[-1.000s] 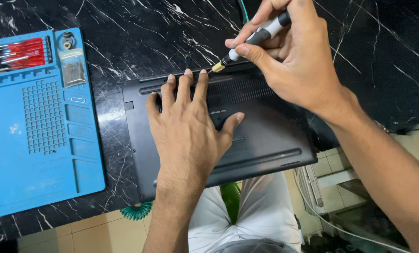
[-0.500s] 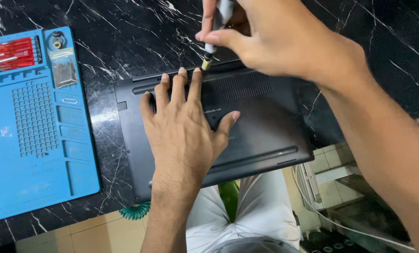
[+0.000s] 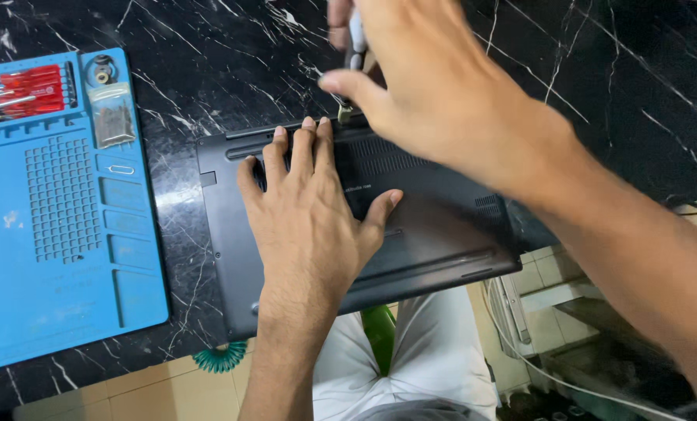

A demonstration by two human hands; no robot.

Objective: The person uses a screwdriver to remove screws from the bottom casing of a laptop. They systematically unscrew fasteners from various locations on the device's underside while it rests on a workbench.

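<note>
- Since half a second ago: right hand (image 3: 442, 93) has swung further left and over the laptop's far edge; it now covers most of the screwdriver (image 3: 354, 58), whose grip was plainer to see before. A full second back the tool lay slanted, handle up to the right; now it stands close to upright.
- Left hand (image 3: 309, 210) has barely shifted. It stays flat, palm down, on the laptop (image 3: 442, 226).
- Left hand fingers: spread wide and straight, thumb out to the right, fingertips (image 3: 305, 129) at the far edge by the vent slots. Grips nothing, only presses.
- Right hand fingers: curled close about the screwdriver's shaft, forefinger stretched down toward the tip. Only a short length of the tool shows.
- Screwdriver: long axis runs near-vertical in the head view, tip pointing down at the laptop's far edge, just beside the left fingertips. Whether the tip sits in a screw cannot be told.
- Laptop: dark, underside up, on the black marble table (image 3: 208, 62); long axis runs left to right, slightly skewed, near right corner overhanging the table edge.
- Blue work mat (image 3: 60, 234) lies to the left, apart from the laptop, with a red set of tools (image 3: 24, 86) at its far corner.
</note>
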